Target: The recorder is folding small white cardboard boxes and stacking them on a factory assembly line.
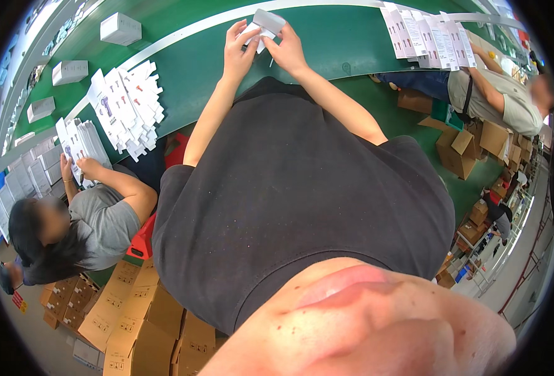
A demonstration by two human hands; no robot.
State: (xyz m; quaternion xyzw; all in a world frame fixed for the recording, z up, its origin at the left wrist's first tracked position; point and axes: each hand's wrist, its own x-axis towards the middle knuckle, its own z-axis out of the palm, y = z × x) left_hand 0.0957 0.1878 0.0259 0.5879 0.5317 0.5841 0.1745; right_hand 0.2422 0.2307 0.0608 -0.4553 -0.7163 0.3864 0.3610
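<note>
White cardboard box with a grey-white raised panel (pixel 269 21) is sitting between both hands at the top centre of the frame, the fingers partly hiding it. Beneath it a green worktop (pixel 195 84) is stretching across. A fanned stack of flat white printed cartons (pixel 130 103) is lying at upper left, another stack of printed cartons (pixel 427 39) at upper right, near a co-worker's arm (pixel 489 91). Both bare forearms are angling inward and up; the left hand (pixel 237 53) and right hand (pixel 289 52) are gripping the box, fingers bent, thumbs nearly meeting.
</note>
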